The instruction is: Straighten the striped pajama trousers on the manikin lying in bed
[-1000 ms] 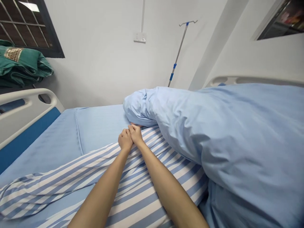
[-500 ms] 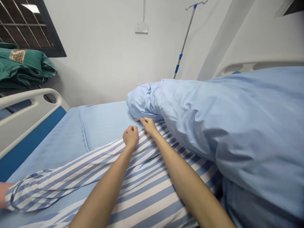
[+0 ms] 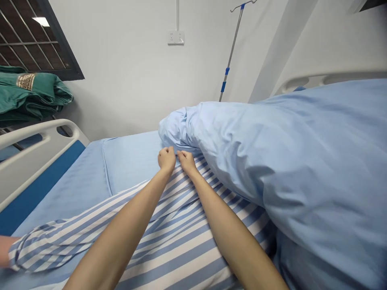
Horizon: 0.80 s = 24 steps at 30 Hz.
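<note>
Both my hands reach side by side across striped blue-and-white clothing. My left hand is closed in a fist by the clothing's far edge. Close beside it, my right hand is closed too, fingertips hidden at the edge of the bunched light blue quilt. What either hand holds, if anything, I cannot make out. At the left, a skin-coloured end of a limb sticks out of the striped cuff. The clothing lies on a light blue sheet and runs under the quilt.
A cream bed end board with a blue panel stands at the left, another at the right. Folded green cloth lies beyond the left board. An IV pole stands by the wall, near a socket.
My left hand has moved up and away from me, level with my right. A small skin-coloured tip seen by the right fingers no longer shows. The view has shifted slightly.
</note>
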Available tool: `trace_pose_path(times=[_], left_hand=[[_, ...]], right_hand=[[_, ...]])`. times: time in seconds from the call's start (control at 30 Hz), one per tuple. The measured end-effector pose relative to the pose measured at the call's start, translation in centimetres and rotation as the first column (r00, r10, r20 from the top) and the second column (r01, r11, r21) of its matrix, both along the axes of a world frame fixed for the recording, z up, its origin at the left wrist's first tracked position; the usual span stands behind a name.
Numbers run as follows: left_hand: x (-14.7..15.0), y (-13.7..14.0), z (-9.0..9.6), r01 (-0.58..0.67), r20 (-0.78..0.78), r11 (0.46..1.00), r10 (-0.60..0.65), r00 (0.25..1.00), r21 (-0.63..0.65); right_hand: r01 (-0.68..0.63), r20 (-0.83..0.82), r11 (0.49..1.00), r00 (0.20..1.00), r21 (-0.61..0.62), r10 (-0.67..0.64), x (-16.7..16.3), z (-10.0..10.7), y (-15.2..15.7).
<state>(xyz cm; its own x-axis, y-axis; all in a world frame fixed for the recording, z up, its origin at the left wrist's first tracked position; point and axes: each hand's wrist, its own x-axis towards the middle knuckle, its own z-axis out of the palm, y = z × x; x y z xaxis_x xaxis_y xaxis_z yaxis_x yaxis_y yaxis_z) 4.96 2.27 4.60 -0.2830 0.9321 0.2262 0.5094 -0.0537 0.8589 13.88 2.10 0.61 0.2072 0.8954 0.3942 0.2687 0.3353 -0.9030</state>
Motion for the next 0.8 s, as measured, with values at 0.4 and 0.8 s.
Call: trace_pose_path(times=[0.4, 0.8], left_hand=[[4.1, -0.5, -3.3, -0.001, -0.053, 0.998, -0.003, 0.999, -0.071], [2.8, -1.6, -3.8, 0.085, -0.184, 0.994, -0.096, 0.978, -0.071]], right_hand=[[0.147, -0.071, 0.988, 0.986, -0.043, -0.150, 1.0, 0.2, 0.7], [0.252, 0.250, 0.968, 0.937, 0.000, -0.244, 1.1, 0.1, -0.4]])
